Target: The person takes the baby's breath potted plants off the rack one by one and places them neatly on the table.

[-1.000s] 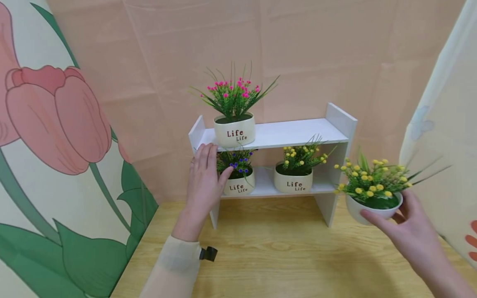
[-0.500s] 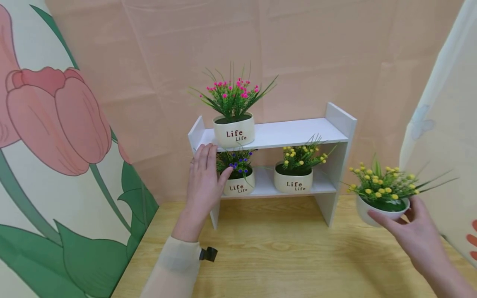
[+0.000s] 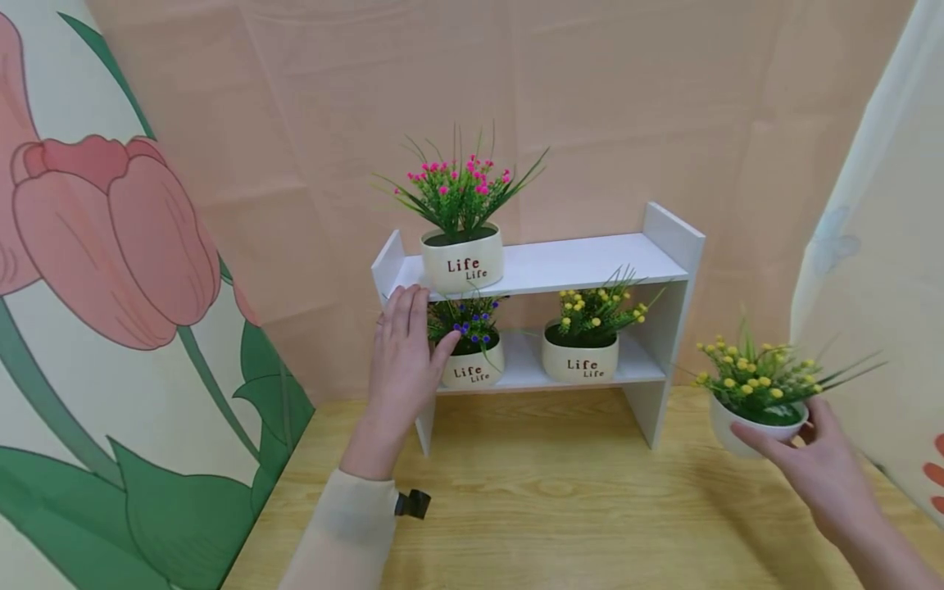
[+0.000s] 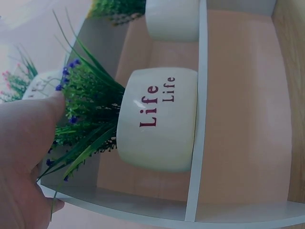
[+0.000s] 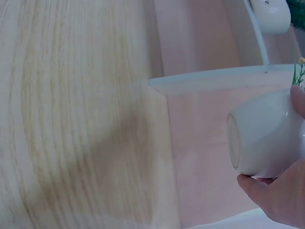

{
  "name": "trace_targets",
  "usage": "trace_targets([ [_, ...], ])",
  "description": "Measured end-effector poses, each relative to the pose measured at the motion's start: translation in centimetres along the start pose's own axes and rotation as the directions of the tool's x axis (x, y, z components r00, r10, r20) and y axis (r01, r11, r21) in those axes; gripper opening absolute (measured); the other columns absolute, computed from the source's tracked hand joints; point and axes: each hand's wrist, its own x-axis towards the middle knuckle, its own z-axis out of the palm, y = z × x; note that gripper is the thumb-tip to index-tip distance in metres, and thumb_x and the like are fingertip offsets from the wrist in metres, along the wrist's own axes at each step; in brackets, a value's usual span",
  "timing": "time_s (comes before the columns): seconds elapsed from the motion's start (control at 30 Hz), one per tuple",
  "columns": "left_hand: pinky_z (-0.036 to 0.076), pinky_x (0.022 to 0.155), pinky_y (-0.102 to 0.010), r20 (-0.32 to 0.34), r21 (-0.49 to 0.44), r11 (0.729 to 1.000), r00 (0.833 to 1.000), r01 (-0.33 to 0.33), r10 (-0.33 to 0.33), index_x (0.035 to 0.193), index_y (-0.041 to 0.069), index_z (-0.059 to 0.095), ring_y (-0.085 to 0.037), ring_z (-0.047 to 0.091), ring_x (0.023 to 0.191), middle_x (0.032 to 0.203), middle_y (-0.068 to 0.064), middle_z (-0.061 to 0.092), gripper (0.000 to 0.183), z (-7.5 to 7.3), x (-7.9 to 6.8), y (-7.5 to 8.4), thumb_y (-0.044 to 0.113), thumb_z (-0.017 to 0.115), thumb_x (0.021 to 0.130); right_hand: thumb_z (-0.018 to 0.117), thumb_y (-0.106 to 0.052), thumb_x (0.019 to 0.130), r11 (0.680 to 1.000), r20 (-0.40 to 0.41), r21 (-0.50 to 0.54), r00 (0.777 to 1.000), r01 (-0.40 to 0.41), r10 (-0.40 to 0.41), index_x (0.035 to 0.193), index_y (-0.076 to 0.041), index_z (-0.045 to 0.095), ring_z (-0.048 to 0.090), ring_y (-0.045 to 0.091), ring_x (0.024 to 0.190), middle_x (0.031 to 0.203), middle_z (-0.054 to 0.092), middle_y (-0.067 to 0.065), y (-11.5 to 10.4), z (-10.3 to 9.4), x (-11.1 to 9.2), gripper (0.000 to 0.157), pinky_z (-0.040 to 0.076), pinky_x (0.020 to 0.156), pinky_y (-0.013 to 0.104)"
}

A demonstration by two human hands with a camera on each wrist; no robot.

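My right hand [image 3: 826, 467] grips a white pot of yellow artificial flowers [image 3: 760, 385] by its side, thumb at the front. The pot is in the air right of the white two-tier shelf [image 3: 583, 262]; its bare underside shows in the right wrist view, where the white pot [image 5: 267, 133] is tilted. My left hand [image 3: 401, 352] rests with straight fingers at the shelf's left upright. Close beside its thumb, on the lower tier, stands a pot of blue-purple flowers [image 4: 157, 119] marked "Life Life".
A pink-flowered pot [image 3: 463, 258] stands at the left of the upper tier. Another yellow-flowered pot [image 3: 580, 360] sits on the lower tier's right. The shelf stands on a wood-grain table [image 3: 531, 508] before a pink cloth backdrop [image 3: 590, 106]; a tulip-print panel [image 3: 111, 246] borders the left.
My right hand has carried the yellow-flowered pot a little to the right, away from the shelf, and slightly lower. My left hand stays at the shelf's left side.
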Motion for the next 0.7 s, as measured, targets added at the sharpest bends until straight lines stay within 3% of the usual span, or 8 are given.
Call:
trace_targets([
  [0.2,0.022,0.132,-0.062,-0.004,0.006,1.000,1.000,-0.001,0.001,0.169,0.002,0.032,-0.036,0.016,0.168,0.174,-0.019,0.032,0.079,0.1,0.0,-0.1,0.050,0.061,0.112,0.085,-0.022,0.101,1.000,0.005,-0.018,1.000,-0.020,0.020,0.173,-0.039,0.030,0.046,-0.003,0.119,0.159,0.039,0.008,1.5,0.3,0.2,0.092,0.048,0.081,0.006],
  [0.33,0.022,0.133,-0.062,-0.001,0.004,1.000,1.000,0.002,-0.002,0.169,0.002,0.032,-0.035,0.015,0.168,0.174,-0.019,0.032,0.080,0.0,0.0,-0.1,0.050,0.061,0.112,0.087,-0.019,0.099,1.000,0.003,-0.011,1.000,-0.008,0.008,0.170,-0.036,0.035,0.047,-0.004,0.115,0.147,0.049,-0.008,2.2,0.6,0.2,0.090,0.048,0.080,0.008],
  [0.47,0.022,0.132,-0.062,-0.001,0.007,1.000,1.000,0.002,-0.002,0.169,0.002,0.031,-0.035,0.015,0.168,0.175,-0.019,0.032,0.080,0.0,0.0,-0.1,0.051,0.060,0.113,0.087,-0.016,0.098,1.000,0.003,-0.003,1.000,0.009,-0.009,0.165,-0.032,0.038,0.049,-0.002,0.113,0.137,0.046,-0.025,2.6,0.9,0.3,0.085,0.049,0.079,0.010],
  [0.7,0.020,0.134,-0.059,0.013,0.004,1.000,1.000,0.003,-0.003,0.169,0.003,0.031,-0.035,0.014,0.168,0.175,-0.019,0.032,0.079,-0.1,0.1,-0.1,0.050,0.059,0.113,0.087,-0.016,0.099,1.000,0.023,-0.002,1.000,-0.010,0.011,0.166,-0.029,0.038,0.048,-0.002,0.113,0.136,0.045,-0.026,3.4,1.2,0.1,0.084,0.049,0.079,0.011],
])
